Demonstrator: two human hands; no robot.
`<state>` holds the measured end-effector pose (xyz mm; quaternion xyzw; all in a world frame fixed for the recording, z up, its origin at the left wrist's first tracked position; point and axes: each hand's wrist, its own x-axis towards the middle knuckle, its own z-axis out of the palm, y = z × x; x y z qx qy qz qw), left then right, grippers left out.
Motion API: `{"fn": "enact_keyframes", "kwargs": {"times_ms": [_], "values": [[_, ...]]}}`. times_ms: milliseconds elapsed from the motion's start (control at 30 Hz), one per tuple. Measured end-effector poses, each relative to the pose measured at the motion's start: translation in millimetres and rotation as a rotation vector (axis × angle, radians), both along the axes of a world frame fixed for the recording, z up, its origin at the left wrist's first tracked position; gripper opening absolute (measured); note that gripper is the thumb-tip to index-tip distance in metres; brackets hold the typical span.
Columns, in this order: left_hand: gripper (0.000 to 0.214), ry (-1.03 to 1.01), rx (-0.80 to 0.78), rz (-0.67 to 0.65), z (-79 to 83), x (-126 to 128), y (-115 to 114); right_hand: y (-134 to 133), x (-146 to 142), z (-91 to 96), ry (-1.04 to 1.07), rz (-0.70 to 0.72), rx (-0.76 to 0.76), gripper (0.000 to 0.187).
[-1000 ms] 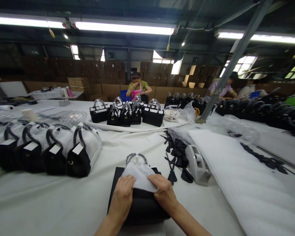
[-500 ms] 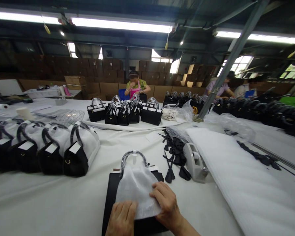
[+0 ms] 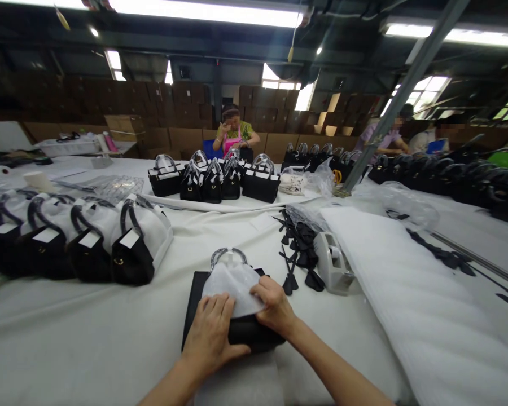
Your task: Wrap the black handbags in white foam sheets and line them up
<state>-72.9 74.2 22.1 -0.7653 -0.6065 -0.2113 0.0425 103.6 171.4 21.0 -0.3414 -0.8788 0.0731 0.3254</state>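
A black handbag (image 3: pixel 254 335) lies in front of me on the white-covered table, its plastic-wrapped handles (image 3: pixel 231 254) pointing away. A white translucent foam sheet (image 3: pixel 232 285) covers the upper part of its face. My left hand (image 3: pixel 214 327) rests on the bag, fingertips on the sheet's lower left edge and thumb spread out over the black face. On the other side, my right hand (image 3: pixel 275 304) is closed on the sheet's right edge, fingers bent. Another white sheet (image 3: pixel 241 380) shows under the near end of the bag.
Several black handbags (image 3: pixel 133 254) stand in a row on the left, and more bags (image 3: pixel 260 186) farther back. Black tassel-shaped straps (image 3: pixel 290 276), a tape dispenser (image 3: pixel 333 262) and stacked white foam sheets (image 3: pixel 389 282) lie right. A co-worker (image 3: pixel 232 132) sits across; a slanted metal post (image 3: pixel 385 129) rises at right.
The handbag and both hands have shifted away from me, and the bag's near edge now shows. My left hand's thumb has spread. The view has tipped slightly downward.
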Motion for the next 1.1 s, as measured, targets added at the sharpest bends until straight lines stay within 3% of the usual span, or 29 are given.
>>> {"fn": "enact_keyframes", "kwargs": {"times_ms": [100, 267, 467, 633, 700, 833, 967, 1100], "values": [[0.102, -0.022, -0.091, -0.021, 10.6, -2, 5, 2, -3, 5.8, -0.103, 0.062, -0.059, 0.038], [0.087, -0.014, -0.101, 0.004, 11.9, -6, 1, -9, -2, 11.2, -0.235, 0.135, 0.05, 0.019], [0.086, 0.095, -0.038, 0.015, -12.9, 5, 1, -23, 1, 7.9, -0.163, 0.124, 0.135, 0.019], [0.107, 0.225, -0.062, 0.094, -36.9, 19, -1, -30, 4, -0.7, -0.06, 0.115, 0.15, 0.027], [0.109, 0.243, -0.053, 0.088, -33.5, 18, -5, -30, 2, 0.6, -0.079, 0.106, 0.143, 0.027], [0.099, 0.247, -0.123, 0.011, -10.4, 6, -8, -37, -8, 3.7, -0.085, 0.04, 0.115, 0.025], [0.093, 0.252, -0.17, -0.019, -0.2, -4, -2, -91, 0, -8.4, -0.03, 0.009, 0.095, 0.038], [0.095, 0.262, -0.168, -0.03, -0.9, -6, -2, -174, 32, -38.1, -0.289, 0.173, -0.017, 0.057]]}}
